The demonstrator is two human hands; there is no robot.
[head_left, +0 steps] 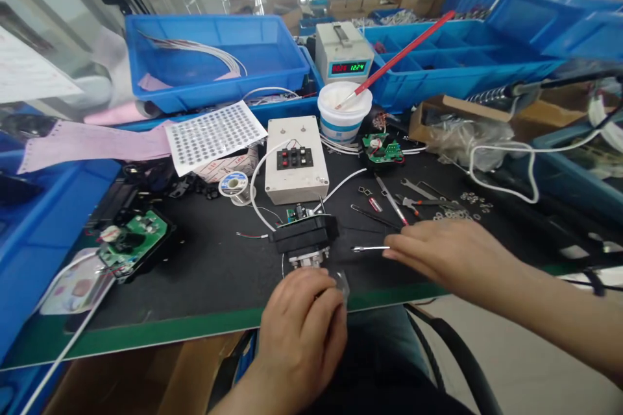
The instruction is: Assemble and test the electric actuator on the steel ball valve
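A black module (305,237) with a small green circuit board on top stands on the dark mat (214,266) near the front edge. My left hand (302,331) is curled just below it, fingers closed on a small pale part at its metal base. My right hand (438,253) lies to the right, fingers pinched on the handle of a thin metal tool (370,248) whose tip points left toward the module. A white wire runs from the module to a beige test box (296,159) with red and black buttons behind it.
Tweezers, cutters and washers (413,204) lie right of the module. A solder spool (233,185), sticker sheet (214,135), white tub with red brush (344,110), digital meter (343,52), blue bins (214,58), and another board assembly (134,243) surround the mat.
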